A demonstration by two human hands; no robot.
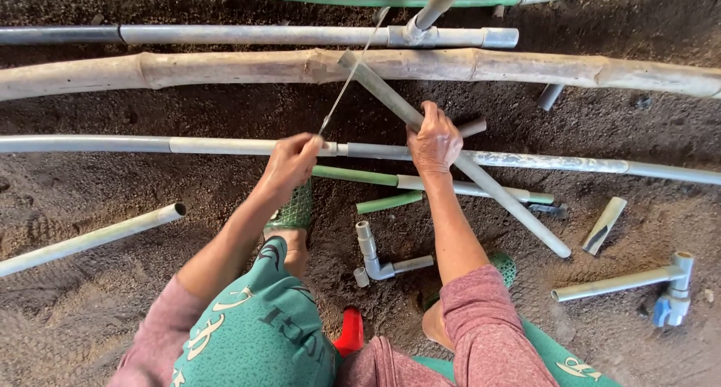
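My left hand (291, 162) is closed around the lower end of a thin saw blade (351, 75). The blade slants up and to the right and meets the upper end of a grey plastic pipe (514, 205). My right hand (433, 141) grips this pipe from above, near its upper third. The pipe lies diagonally, with its top end propped on a thick bamboo pole (225, 68) and its lower end on the soil at the right. Both forearms reach out over my knees, in pink sleeves.
Dark soil ground. Long grey pipes (98, 144) lie across it, one with a tee fitting (411, 34). Short green pipe pieces (389, 201), an elbow assembly (373, 259), a cut offcut (604, 225), a pipe with a blue valve (671, 306) and a red object (350, 333) lie nearby.
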